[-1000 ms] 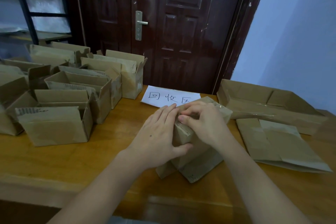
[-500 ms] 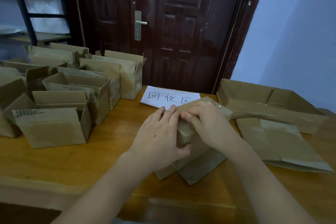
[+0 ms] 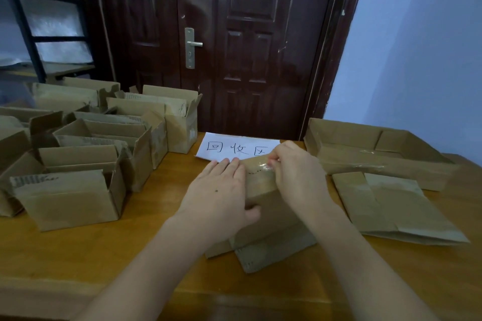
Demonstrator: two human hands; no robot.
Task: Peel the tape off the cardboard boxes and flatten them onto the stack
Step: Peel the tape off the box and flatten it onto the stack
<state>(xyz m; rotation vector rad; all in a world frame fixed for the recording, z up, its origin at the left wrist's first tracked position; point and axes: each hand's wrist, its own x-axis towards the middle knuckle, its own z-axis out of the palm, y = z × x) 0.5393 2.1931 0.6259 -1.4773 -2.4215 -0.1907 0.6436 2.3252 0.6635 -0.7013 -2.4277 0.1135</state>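
1. Left hand [image 3: 219, 195] is lying flat on the cardboard box [image 3: 263, 206], fingers straight and pressed together, thumb hooking its near side.
2. Right hand [image 3: 297, 174] is pinching clear tape [image 3: 260, 165] at the box's top edge, fingers curled.
3. Box is sitting mid-table [image 3: 91, 255], just in front of the handwritten paper sign [image 3: 234, 148], bottom flaps splaying toward the camera.
4. Flattened box [image 3: 391, 206] is lying to the right, near a shallow open carton [image 3: 365, 148].
5. Open boxes [image 3: 78, 190] are crowding the left side.
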